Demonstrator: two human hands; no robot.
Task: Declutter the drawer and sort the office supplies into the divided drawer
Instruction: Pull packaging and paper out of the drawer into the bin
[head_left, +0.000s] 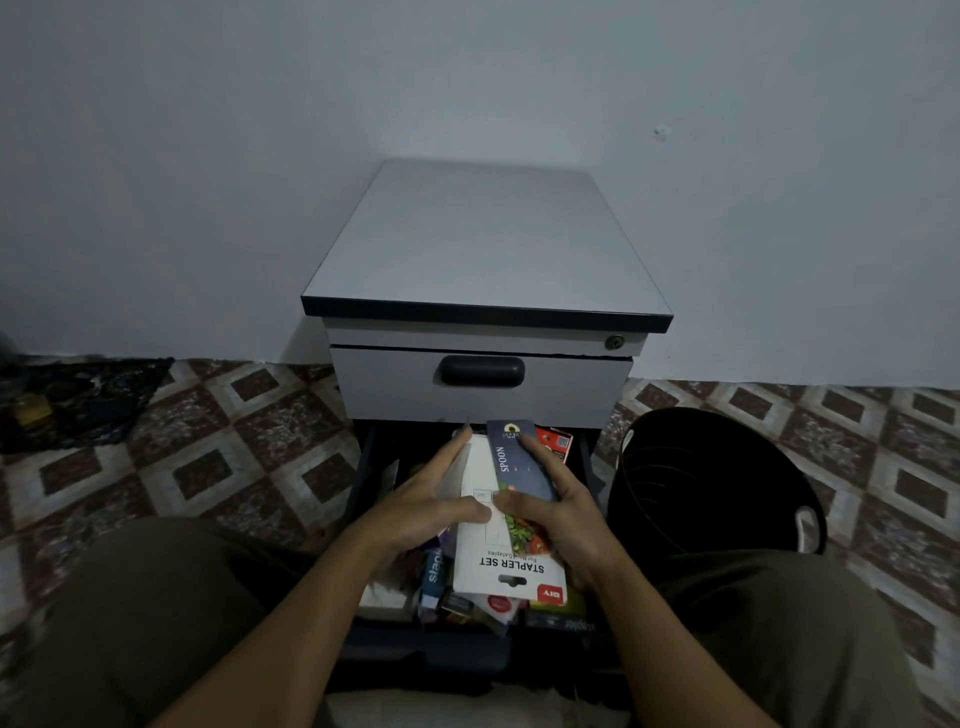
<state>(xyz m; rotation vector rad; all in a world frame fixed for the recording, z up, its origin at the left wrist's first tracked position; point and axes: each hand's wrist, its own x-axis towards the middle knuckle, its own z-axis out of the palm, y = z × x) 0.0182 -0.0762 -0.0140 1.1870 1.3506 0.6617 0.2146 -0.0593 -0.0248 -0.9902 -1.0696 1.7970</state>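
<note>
Stapler set pack (506, 569) sits lifted above the cluttered open drawer (370, 457) of a grey cabinet (483, 244). The left hand (431, 501) pinches its left edge, thumb on top. The right hand (561, 512) grips a blue spoon packet (519, 460) lying on the pack. A black bin (701, 478) stands just right of the drawer.

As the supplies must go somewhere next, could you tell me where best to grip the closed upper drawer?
By the dark oblong handle centred on the upper drawer front, approached straight from the front; the rest of that face is flat and offers no hold.
</note>
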